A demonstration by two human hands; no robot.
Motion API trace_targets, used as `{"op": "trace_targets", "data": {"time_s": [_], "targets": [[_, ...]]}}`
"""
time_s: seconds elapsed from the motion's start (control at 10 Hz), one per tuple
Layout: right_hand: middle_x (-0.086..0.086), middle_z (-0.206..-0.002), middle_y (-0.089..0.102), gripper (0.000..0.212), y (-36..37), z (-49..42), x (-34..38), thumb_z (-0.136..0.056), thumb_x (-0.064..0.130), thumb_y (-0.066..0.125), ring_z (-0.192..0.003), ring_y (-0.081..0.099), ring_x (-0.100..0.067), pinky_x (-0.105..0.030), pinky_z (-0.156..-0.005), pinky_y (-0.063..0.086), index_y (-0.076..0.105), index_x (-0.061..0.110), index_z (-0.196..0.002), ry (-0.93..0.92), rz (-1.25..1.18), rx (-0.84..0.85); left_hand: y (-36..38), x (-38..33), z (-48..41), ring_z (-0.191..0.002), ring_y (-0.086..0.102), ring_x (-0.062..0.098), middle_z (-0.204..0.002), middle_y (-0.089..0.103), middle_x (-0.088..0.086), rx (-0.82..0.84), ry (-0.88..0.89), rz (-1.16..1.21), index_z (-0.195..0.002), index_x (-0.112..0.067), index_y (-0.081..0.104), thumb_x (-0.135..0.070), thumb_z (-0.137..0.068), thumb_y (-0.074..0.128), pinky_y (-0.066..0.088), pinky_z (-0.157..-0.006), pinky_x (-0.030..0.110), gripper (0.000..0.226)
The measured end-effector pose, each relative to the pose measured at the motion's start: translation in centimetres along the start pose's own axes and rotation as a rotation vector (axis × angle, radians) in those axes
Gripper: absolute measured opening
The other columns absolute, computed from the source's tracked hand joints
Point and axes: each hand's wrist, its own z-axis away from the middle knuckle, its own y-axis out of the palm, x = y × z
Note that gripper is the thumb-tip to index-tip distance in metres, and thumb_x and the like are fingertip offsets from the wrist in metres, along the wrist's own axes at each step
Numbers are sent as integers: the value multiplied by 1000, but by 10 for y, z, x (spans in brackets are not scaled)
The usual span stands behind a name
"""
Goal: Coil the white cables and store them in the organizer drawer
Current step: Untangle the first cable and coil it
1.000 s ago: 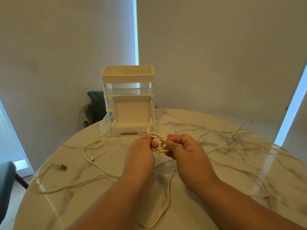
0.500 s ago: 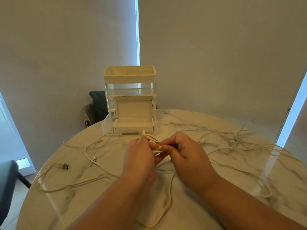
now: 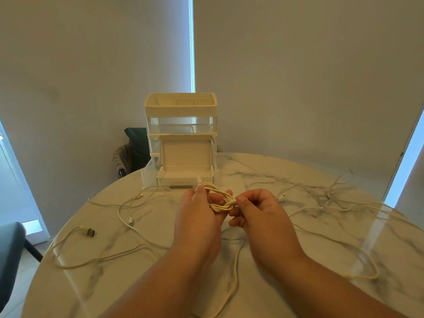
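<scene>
A small coil of white cable [image 3: 218, 198] sits between my two hands above the marble table. My left hand [image 3: 197, 216] holds the coil's loops with thumb on top. My right hand [image 3: 261, 212] pinches the cable where it leaves the coil; the loose tail [image 3: 231, 285] hangs down toward the near edge. Behind the hands stands the cream organizer [image 3: 181, 129], its lower drawer [image 3: 185, 173] pulled open toward me. More white cables lie loose: one with a dark plug at the left [image 3: 90, 232], a tangle at the right [image 3: 339, 203].
The round marble table [image 3: 321, 171] ends close behind the organizer. A dark chair with a cloth [image 3: 130, 152] stands behind the table at the left, and another dark seat [image 3: 9, 253] is at the left edge. Grey blinds hang behind.
My hands have drawn slightly apart, and the coil now shows more plainly between them. Less loose tail lies on the table near me.
</scene>
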Motion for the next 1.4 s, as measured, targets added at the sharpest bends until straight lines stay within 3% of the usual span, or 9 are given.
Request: {"op": "trace_targets", "data": {"time_s": [0.1, 0.2, 0.3, 0.5, 0.6, 0.7, 0.9, 1.0, 1.4], "targets": [[-2, -85, 74, 1, -3, 0, 0, -94, 19, 62, -70, 69, -24, -41, -65, 56, 63, 19, -94, -3, 31, 20, 8, 4, 0, -83, 69, 7, -97, 67, 7, -14, -192, 316, -98, -12, 62, -27, -103, 47, 59, -72, 25, 22], [-2, -88, 74, 8, -4, -2, -1, -95, 15, 59, -77, 72, -19, -32, -59, 55, 63, 21, -97, 8, 70, 35, 4, 9, -4, -88, 69, 24, -99, 68, 20, 13, -251, 373, -103, -6, 64, -26, -104, 46, 56, -72, 30, 27], [-4, -86, 74, 10, -6, -6, 0, -97, 12, 56, -75, 73, -18, -37, -59, 57, 63, 19, -97, 26, 77, 21, 1, 7, -6, -80, 70, 21, -92, 72, 14, 44, -261, 256, -104, -2, 66, -14, -102, 47, 58, -70, 27, 22], [-6, -85, 73, 9, -12, -12, 0, -95, 12, 59, -70, 69, -17, -34, -60, 54, 64, 19, -98, 10, 91, 1, 0, 3, -6, -72, 66, 17, -75, 72, 7, 49, -346, 399, -98, -1, 67, -15, -99, 54, 54, -66, 27, 19], [-8, -97, 69, 36, -14, -12, -3, -82, 10, 75, -77, 68, -12, -29, -67, 55, 59, 24, -111, -3, 85, 103, -2, 3, -7, -77, 67, 23, -83, 73, 14, 81, -384, 448, -98, -1, 67, -8, -96, 56, 55, -70, 30, 13], [-4, -112, 66, 70, -16, -14, -7, -65, 18, 86, -94, 71, -17, -37, -86, 58, 49, 38, -122, -16, 154, 178, -3, 1, -10, -77, 70, 24, -90, 75, 18, 109, -407, 466, -105, -3, 65, -2, -96, 55, 56, -66, 29, 13], [4, -107, 68, 66, -23, -21, -6, -77, 2, 78, -92, 69, -8, -33, -89, 56, 50, 42, -120, -64, 291, 143, -8, 9, -14, -95, 72, 27, -98, 76, 9, 91, -333, 300, -112, -22, 61, -9, -95, 59, 57, -68, 31, 21], [0, -107, 68, 68, -22, -22, -6, -73, -2, 79, -94, 71, -14, -41, -91, 56, 51, 38, -119, -50, 253, 164, -11, 13, -16, -88, 71, 22, -93, 76, 5, 96, -268, 147, -109, -24, 66, -10, -95, 60, 55, -66, 28, 21], [-5, -104, 68, 58, -11, -34, -8, -77, -7, 74, -89, 72, -15, -36, -87, 58, 55, 27, -119, -14, 211, 179, -24, 20, -34, -78, 74, 20, -88, 75, 3, 46, -192, -14, -98, -22, 67, -8, -94, 59, 59, -68, 30, 16]]}}
